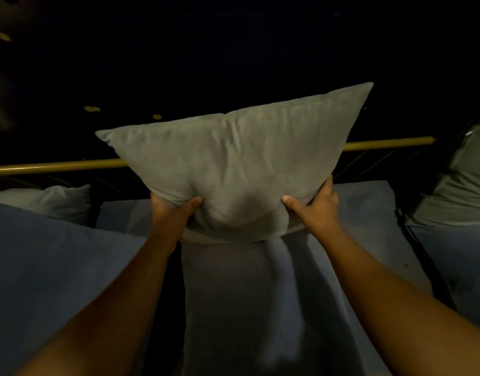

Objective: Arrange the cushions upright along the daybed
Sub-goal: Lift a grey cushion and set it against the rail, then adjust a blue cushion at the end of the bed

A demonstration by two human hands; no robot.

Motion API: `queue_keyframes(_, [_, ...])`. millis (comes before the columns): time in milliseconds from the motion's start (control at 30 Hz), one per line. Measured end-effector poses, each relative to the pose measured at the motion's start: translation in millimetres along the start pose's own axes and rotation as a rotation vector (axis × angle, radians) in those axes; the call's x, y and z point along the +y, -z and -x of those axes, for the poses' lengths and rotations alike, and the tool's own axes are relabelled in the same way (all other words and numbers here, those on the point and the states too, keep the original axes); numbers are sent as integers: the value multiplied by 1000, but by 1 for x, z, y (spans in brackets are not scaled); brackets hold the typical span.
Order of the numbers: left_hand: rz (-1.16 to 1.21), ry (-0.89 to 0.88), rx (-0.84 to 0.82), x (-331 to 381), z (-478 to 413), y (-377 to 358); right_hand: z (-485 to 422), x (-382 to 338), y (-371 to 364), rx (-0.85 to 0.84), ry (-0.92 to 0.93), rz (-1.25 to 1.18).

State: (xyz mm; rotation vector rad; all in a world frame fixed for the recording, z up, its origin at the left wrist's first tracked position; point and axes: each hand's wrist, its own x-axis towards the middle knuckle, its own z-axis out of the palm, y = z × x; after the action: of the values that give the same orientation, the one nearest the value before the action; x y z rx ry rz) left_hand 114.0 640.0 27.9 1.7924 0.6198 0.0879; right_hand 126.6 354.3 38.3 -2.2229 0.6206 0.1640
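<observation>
1. The room was dim, and everything beyond the gold rail [382, 143] sank into near black.
2. Light fell from the near side, catching the grey cushion [238, 161] and both forearms.
3. A soft shadow lay on the cushion's lower middle, between the thumbs.
4. Edges looked smeared and grainy.
5. The rail bowed with wide-angle distortion; the corners darkened.

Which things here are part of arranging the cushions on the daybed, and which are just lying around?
Part of the job:
- grey cushion, gripped by the left hand and right hand
- cushion at left
- cushion at right
- brass rail
- blue mattress pads

Just lying about:
- yellowish spots in the dark beyond the rail, too dim to identify
</observation>
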Motion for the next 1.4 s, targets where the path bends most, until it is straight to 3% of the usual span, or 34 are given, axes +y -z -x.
queue_keyframes(100, [-129, -160, 71, 12, 17, 14, 26, -8, 8, 113, 214, 63])
queue_keyframes(167, [-297, -317, 124, 30, 33, 17, 40, -21, 16, 118, 390, 165])
queue_keyframes(233, [-511, -462, 74, 51, 39, 15, 42, -42, 26, 92, 524, 280])
queue_keyframes(333, [-805, -462, -56, 88, 27, -1, 26, -82, 38, 76, 636, 442])
queue_keyframes(400, [-860, -403, -107, 111, 15, -16, 6, -107, 42, 24, 644, 535])
queue_keyframes(533, [-902, -298, -173, 114, 3, -36, -21, -115, 41, -144, 557, 617])
queue_keyframes(767, [-1003, -241, -271, 82, 22, -66, -28, -52, 31, -164, 526, 618])
queue_keyframes(933, [-950, -336, -213, 104, 23, -45, -14, -79, 43, -89, 573, 613])
queue_keyframes(1100, [-821, -454, -168, 98, 52, 4, 53, -96, 26, -90, 719, 427])
queue_keyframes(1233, [-779, -374, -204, 72, 80, 69, 110, -104, -18, -252, 683, 274])
queue_keyframes(1400, [-678, -348, -191, 6, 90, 201, 187, -127, -98, -439, 655, 246])
